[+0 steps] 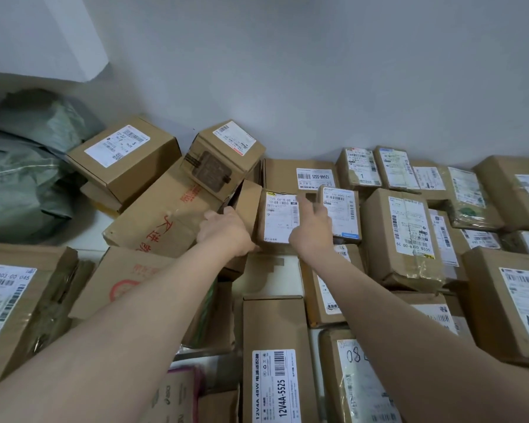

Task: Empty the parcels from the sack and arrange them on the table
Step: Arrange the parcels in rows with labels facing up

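Your left hand (223,230) grips the left side of the small labelled box (280,219); your right hand (313,228) lies open on its right face. The box stands among parcels right of the green sack (22,178). It seems stiff and light; hold both sides.

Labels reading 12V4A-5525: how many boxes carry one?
2. One is on the long box at the bottom centre, nearest the camera. The other is on the flat box by the wall, beyond both hands. Other boxes may hide more.
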Available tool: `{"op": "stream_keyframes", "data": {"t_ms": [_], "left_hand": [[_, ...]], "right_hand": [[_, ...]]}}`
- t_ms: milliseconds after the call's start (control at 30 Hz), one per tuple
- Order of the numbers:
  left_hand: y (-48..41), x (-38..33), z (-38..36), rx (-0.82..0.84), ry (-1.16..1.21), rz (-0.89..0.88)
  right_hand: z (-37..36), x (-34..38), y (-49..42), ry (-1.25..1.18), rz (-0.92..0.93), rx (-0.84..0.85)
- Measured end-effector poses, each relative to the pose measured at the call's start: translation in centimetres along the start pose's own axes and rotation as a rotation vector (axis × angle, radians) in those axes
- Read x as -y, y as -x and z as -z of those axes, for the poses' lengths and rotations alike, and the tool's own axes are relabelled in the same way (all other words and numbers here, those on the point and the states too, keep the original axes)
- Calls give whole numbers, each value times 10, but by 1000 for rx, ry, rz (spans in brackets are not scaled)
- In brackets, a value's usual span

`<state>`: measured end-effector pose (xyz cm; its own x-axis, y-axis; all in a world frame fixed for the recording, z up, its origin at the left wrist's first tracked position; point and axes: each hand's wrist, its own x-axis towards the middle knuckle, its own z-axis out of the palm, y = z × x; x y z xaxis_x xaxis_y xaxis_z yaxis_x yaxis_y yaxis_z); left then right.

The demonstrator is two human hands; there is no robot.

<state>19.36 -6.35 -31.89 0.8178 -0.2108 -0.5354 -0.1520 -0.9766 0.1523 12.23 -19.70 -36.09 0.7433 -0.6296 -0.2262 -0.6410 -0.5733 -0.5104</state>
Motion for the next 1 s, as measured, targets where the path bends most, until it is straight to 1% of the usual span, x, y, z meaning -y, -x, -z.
{"op": "stream_keyframes", "data": {"t_ms": [33,67,100,133,200,267,300,367,433,500,567,633,700,767,867,933,1000], "left_hand": [[-3,1,-1,23,17,-4],[-7,1,-2,47,47,-13],[-10,1,-3,66,81,-27],[-14,1,-5,73,109,-45],[-17,2,-6,48,131,-68],[-17,4,-4,25,120,-72],[-18,5,-4,22,111,-72],[-16,7,-2,40,98,-67],[-15,9,-1,55,78,-68],[-12,11,1,24,95,-78],[-8,10,3,-63,217,-53],[-5,9,8,-182,415,27],[-7,8,13,-264,626,116],[-7,4,20,-294,797,184],[-9,-6,34,-293,975,216],[-24,-13,40,-282,1100,252],[-43,-19,42,-270,1186,307]], "right_hand": [[-3,-3,3,178,76,-45],[-8,-8,1,304,147,-100],[-11,-11,0,365,183,-145],[-13,-11,-1,366,194,-173],[-14,-7,-1,226,176,-163],[-12,4,6,53,133,-124],[-12,9,10,14,118,-93],[-16,17,17,-11,89,-3],[-20,23,24,-4,101,107],[-21,27,29,-24,115,174],[-19,30,32,-57,99,170],[-14,31,33,-101,64,129],[-6,31,32,-143,34,105],[5,28,30,-199,31,100],[21,20,27,-295,42,54],[27,11,23,-361,11,34],[30,-1,17,-423,-51,49]]}}
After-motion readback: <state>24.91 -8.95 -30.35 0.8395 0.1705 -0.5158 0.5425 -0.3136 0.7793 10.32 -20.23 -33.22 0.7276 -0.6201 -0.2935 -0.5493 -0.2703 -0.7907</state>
